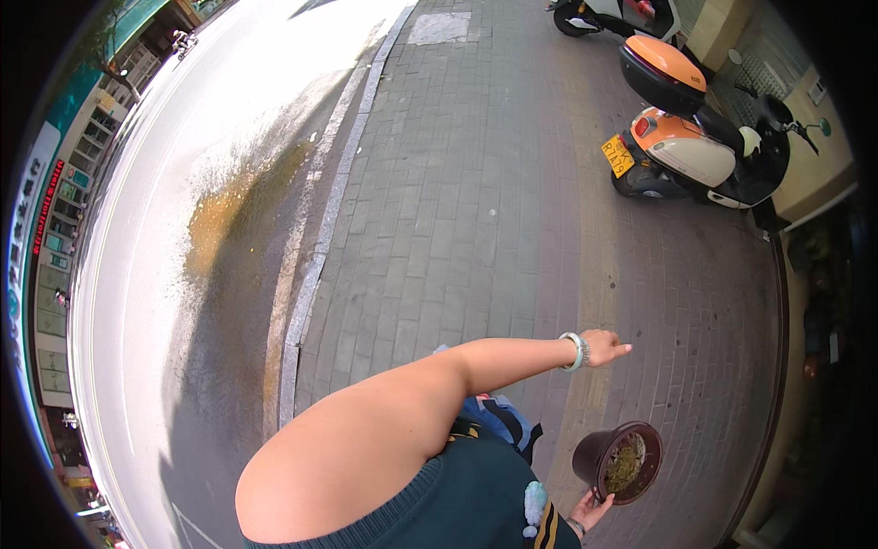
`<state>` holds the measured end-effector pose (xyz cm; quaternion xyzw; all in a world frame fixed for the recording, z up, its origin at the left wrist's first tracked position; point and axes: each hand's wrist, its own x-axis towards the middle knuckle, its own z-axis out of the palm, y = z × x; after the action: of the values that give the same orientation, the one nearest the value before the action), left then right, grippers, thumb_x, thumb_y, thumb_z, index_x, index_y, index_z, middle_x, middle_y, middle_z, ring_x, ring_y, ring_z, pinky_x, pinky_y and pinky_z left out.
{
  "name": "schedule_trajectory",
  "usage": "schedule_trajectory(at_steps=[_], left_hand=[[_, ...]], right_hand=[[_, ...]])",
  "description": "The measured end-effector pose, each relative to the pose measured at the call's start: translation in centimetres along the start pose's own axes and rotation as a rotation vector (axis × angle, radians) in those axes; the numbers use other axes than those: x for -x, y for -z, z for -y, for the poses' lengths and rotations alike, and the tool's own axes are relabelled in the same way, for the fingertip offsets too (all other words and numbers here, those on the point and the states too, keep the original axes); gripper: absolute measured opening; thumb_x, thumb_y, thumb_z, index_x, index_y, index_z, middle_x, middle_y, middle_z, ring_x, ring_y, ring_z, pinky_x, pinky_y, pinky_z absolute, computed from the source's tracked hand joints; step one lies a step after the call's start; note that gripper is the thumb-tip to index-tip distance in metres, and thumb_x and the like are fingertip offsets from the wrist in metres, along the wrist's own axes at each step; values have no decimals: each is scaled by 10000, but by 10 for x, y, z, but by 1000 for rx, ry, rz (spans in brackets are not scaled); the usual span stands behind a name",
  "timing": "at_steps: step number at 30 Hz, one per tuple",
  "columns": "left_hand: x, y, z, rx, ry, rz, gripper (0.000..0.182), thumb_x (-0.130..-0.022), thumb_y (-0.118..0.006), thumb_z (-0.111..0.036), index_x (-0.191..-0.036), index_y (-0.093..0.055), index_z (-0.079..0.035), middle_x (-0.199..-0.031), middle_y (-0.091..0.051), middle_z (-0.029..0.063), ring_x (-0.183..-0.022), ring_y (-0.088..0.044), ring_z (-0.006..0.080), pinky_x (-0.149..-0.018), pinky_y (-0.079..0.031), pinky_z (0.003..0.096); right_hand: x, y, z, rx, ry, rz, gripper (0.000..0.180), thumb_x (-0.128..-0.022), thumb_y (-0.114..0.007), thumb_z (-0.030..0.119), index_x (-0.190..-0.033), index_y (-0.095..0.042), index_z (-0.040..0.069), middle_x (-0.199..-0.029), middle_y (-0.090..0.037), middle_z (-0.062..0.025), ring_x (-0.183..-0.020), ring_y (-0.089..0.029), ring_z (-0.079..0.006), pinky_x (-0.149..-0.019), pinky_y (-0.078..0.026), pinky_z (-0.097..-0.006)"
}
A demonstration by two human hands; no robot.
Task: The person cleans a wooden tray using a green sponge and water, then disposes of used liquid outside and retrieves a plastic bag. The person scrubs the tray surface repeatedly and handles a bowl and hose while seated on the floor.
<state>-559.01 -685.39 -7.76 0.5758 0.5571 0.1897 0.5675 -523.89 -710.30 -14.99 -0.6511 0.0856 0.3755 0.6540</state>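
My right hand (590,512) grips the lower rim of a dark brown plastic bucket (592,453). The bucket is tipped so its mouth faces right, and yellowish-green bits (625,468) lie inside it. Across my front reaches my left arm, with a pale bangle (571,351) and a beaded bracelet at the wrist. My left hand (603,348) hangs above the paving, up from the bucket and apart from it. One finger points right; the palm side is hidden, and nothing shows in that hand.
Ahead runs a brick pavement (439,226) with a stone kerb (337,185) along the road at left. A wet, brownish-yellow patch (219,219) marks the road. An orange-and-white scooter (686,151) is parked at right, another scooter (621,17) beyond it. Shopfronts line both sides.
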Motion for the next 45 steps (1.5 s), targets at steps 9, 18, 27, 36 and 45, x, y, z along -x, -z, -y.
schedule_trajectory(at_steps=[9, 18, 27, 36, 45], left_hand=[[-191, -13, -63, 254, 111, -140, 515, -901, -569, -470, -1111, -628, -4, -906, -687, 136, -810, -676, 193, -694, -539, 338], [-149, -16, 64, -648, 1030, -102, 201, -808, -714, -200, -927, -723, -37, -903, -712, 129, -875, -680, 209, -729, -554, 371], [-313, -82, -21, -996, 1045, 451, 233, -920, -518, -248, -1108, -652, -213, -1009, -717, -44, -970, -646, 48, -850, -486, 244], [-987, -165, -309, 246, 317, -287, 196, -807, -554, 33, -907, -711, -31, -682, -636, 99, -586, -595, 205, -516, -467, 343], [-1271, -437, -733, -47, -465, 293, 228, -914, -511, -51, -1089, -656, -60, -644, -572, 32, -550, -514, 96, -498, -422, 268]], right_hand=[[-231, -77, 115, 114, 84, -107, 463, -780, -751, 319, -1124, -563, 73, -1026, -546, -69, -801, -534, -194, -694, -513, -279], [-437, -120, 213, -121, 26, -248, 398, -794, -721, 334, -1066, -553, 96, -959, -511, -43, -753, -492, -184, -652, -473, -277], [-642, -42, 271, -318, 164, -414, 433, -789, -718, 339, -1117, -551, 112, -1022, -539, -36, -852, -525, -213, -676, -492, -297], [-734, -97, 419, -737, 30, -596, 422, -723, -757, 385, -1047, -616, 154, -1016, -582, -11, -952, -544, -190, -701, -490, -319], [-938, -219, 543, -809, 65, -639, 408, -701, -780, 361, -1026, -623, 169, -1024, -587, -13, -966, -559, -186, -652, -495, -312]])
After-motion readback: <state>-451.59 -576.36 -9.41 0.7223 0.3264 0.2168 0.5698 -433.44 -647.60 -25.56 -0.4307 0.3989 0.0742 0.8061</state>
